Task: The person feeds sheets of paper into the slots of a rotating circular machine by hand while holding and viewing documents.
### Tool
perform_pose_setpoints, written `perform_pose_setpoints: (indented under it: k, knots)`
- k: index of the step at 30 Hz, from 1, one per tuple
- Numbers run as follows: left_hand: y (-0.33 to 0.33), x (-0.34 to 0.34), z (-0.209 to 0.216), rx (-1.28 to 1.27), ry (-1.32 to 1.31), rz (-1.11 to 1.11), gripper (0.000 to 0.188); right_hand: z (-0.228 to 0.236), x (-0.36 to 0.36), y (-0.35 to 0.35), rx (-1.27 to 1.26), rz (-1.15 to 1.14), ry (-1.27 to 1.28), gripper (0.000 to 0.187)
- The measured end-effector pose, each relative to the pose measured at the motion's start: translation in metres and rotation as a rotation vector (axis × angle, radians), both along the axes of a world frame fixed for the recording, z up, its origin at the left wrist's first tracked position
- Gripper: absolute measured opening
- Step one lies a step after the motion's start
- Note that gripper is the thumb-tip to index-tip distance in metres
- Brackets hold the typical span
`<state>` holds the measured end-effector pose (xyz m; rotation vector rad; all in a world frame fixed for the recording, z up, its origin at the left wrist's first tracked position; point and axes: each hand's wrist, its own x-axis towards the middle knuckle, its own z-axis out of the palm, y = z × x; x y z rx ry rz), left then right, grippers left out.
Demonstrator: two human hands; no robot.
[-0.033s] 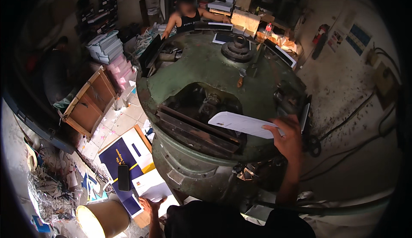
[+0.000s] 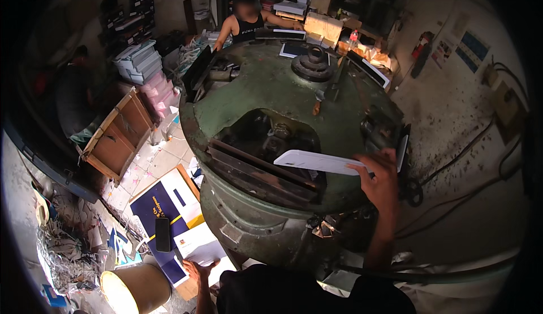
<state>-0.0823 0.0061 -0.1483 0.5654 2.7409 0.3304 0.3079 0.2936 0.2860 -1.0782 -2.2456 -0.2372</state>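
My right hand [image 2: 379, 181] is closed on one end of a thin white booklet [image 2: 317, 160], thumb and fingers pinching it. The booklet is held out to the left above the front of a big round green machine [image 2: 249, 102], seen nearly edge-on. Below its free end lies a long dark metal clamp bar [image 2: 263, 170] on the machine's front. My left hand [image 2: 199, 272] is low at the left, fingers apart, resting at the near edge of a white paper stack [image 2: 201, 242]. A black phone [image 2: 163, 235] lies beside it on dark blue printed sheets [image 2: 148, 207].
Across the machine, a person [image 2: 243, 22] reaches to another clamp; a second person [image 2: 76, 96] is at the left. A wooden crate [image 2: 119, 136], a lit yellowish bucket [image 2: 144, 288] and paper scraps [image 2: 68, 252] are at the left. Cables [image 2: 452, 201] hang along the right wall.
The white booklet in my right hand has tilted more edge-on, showing less of its face. My left hand stays in place at the stack.
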Motion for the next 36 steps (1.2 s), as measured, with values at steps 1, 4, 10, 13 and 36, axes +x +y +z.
perform_pose_setpoints:
  k: [1, 4, 10, 13, 36]
  knots:
    - [-0.001, 0.001, 0.001, 0.006, 0.004, -0.003, 0.142, -0.003, -0.001, -0.001, 0.024, -0.040, 0.047, 0.015]
    - [0.005, 0.003, 0.002, 0.023, 0.018, -0.019, 0.140, 0.000, -0.004, -0.002, 0.059, -0.095, 0.029, 0.015]
    - [0.006, 0.006, 0.012, 0.061, -0.016, -0.014, 0.136, -0.009, -0.005, 0.005, 0.048, -0.105, 0.036, 0.007]
    - [0.003, 0.004, 0.007, 0.039, 0.006, -0.005, 0.135, -0.012, -0.009, 0.007, -0.020, -0.085, 0.043, 0.006]
    - [0.000, 0.003, 0.002, 0.057, -0.029, -0.056, 0.142, -0.043, 0.004, 0.022, -0.135, -0.016, -0.030, 0.007]
